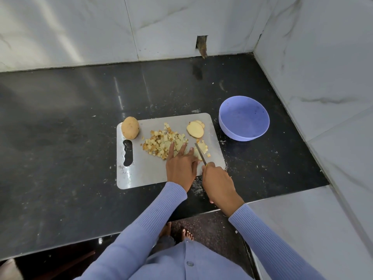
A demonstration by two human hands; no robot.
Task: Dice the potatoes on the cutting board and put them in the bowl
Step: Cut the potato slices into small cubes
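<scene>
Knife (pixel 200 154) in right hand (pixel 218 184) points away-left across cutting board (pixel 141 174).

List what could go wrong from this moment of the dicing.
1. The left hand presses its straight fingers on the potato piece close beside the small knife held in the right hand's grip, so a slip might nick a fingertip.
2. Loose cubes lie near the right edge of the grey rectangular cutting board; they may scatter onto the black counter.
3. The whole unpeeled potato overhangs the board's far left corner and might roll off.
</scene>
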